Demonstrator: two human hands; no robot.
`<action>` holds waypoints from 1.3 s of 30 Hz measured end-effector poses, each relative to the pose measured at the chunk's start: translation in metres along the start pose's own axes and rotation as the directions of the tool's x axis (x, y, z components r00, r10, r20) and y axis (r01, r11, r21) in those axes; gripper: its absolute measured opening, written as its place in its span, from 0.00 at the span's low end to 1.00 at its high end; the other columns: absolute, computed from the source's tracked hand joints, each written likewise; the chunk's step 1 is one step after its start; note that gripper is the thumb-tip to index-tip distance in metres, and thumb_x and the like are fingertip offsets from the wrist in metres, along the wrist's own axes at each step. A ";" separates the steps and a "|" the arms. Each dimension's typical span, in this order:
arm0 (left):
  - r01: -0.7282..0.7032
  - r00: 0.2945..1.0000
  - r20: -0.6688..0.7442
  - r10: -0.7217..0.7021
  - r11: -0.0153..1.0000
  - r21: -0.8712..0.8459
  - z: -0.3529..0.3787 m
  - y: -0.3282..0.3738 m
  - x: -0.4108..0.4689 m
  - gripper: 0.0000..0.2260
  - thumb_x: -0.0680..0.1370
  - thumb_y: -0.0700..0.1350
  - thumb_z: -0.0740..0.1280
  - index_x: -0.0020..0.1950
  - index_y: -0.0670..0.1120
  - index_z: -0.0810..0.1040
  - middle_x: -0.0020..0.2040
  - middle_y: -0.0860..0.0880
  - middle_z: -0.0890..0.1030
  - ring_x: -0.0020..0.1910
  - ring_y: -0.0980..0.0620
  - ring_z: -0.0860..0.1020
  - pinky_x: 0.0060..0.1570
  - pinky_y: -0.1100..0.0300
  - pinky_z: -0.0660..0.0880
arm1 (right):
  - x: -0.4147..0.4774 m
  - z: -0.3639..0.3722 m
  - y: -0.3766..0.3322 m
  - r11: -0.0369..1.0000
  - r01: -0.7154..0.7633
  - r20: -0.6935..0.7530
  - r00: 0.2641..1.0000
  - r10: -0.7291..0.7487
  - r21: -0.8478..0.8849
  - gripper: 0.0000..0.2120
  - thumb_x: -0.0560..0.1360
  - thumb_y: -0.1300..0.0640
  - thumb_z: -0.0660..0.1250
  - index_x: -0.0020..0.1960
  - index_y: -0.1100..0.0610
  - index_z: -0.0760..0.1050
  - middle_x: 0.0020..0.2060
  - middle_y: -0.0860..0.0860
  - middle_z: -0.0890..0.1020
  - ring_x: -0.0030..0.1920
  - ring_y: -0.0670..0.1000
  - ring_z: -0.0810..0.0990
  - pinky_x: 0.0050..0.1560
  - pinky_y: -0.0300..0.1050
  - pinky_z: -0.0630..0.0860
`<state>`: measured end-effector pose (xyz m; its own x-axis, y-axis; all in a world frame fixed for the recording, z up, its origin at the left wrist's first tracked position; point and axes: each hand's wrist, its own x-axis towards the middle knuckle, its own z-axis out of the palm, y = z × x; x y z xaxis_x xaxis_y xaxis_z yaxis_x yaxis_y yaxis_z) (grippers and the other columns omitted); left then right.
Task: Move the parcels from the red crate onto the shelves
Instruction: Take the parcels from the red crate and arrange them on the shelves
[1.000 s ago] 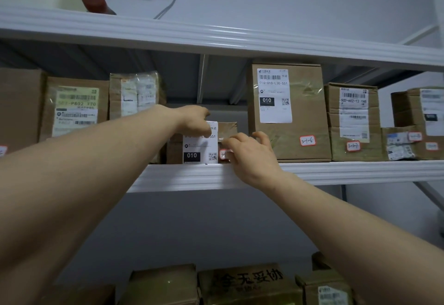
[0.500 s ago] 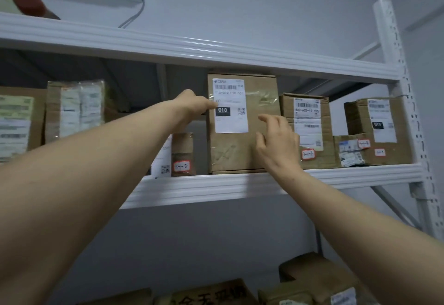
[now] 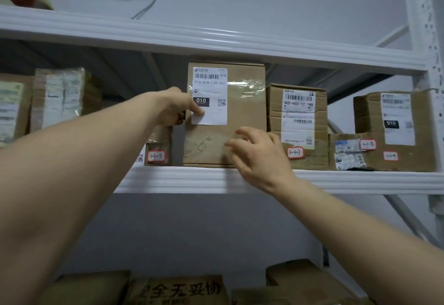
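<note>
The tall brown parcel point(image 3: 240, 117) stands upright on the middle shelf point(image 3: 360, 181), its white label with the black "010" block facing out. Its top comes close under the upper shelf point(image 3: 216, 40).

The left hand point(image 3: 171, 109) grips the parcel's left edge: the thumb lies across the lower left corner of the label and the fingers point(image 3: 179, 120) curl round the side, out of sight behind the cardboard. The right hand point(image 3: 260, 158) is at the parcel's lower right corner with its fingers spread and loosely bent, holding nothing. The tips lie over the front face, but I cannot tell whether they press on it.

Just left of the tall parcel, with a narrow gap between, sits a small low parcel point(image 3: 159, 141) with a red-edged tag reading "3-1-5". Further left are a parcel wrapped in clear film point(image 3: 60, 98) and another box point(image 3: 12, 110) at the frame edge. On the right, touching or nearly touching the tall parcel, stands a taped box point(image 3: 298, 117) tagged "3-1-7", then a small flat parcel point(image 3: 348, 152) and a larger box point(image 3: 396, 127) by the white upright post point(image 3: 425, 28). More brown boxes point(image 3: 177, 290) lie on the level below.
</note>
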<state>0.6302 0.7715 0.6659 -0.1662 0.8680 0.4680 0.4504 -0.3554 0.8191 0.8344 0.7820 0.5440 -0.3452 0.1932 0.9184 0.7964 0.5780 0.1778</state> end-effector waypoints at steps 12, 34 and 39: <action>-0.052 0.998 0.058 0.039 0.967 0.249 -0.011 0.007 -0.013 0.12 0.71 0.42 0.74 0.54 0.45 0.80 0.51 0.48 0.83 0.57 0.46 0.78 0.65 0.47 0.69 | -0.013 0.022 -0.020 0.995 0.088 0.257 0.962 -0.095 0.037 0.25 0.74 0.42 0.49 0.55 0.49 0.81 0.59 0.52 0.79 0.60 0.56 0.77 0.59 0.50 0.71; -0.060 0.996 0.075 0.037 0.942 0.330 -0.020 0.000 -0.006 0.13 0.74 0.43 0.71 0.58 0.46 0.77 0.60 0.46 0.78 0.63 0.44 0.72 0.63 0.47 0.69 | -0.008 0.025 -0.038 0.999 0.048 0.324 0.945 -0.046 0.002 0.29 0.77 0.36 0.45 0.66 0.49 0.72 0.65 0.46 0.72 0.64 0.51 0.69 0.59 0.45 0.66; -0.048 0.998 0.042 0.038 0.959 0.280 -0.023 -0.002 -0.011 0.24 0.72 0.43 0.73 0.65 0.40 0.69 0.68 0.43 0.71 0.69 0.42 0.66 0.69 0.43 0.63 | -0.013 0.015 -0.031 1.000 0.018 0.229 0.973 -0.016 -0.008 0.35 0.71 0.37 0.41 0.64 0.54 0.74 0.63 0.50 0.75 0.62 0.55 0.73 0.60 0.49 0.69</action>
<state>0.6106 0.7543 0.6664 -0.1117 0.8678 0.4842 0.6852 -0.2857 0.6700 0.8071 0.7734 0.5212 -0.4620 0.3603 0.8104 0.7939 0.5752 0.1969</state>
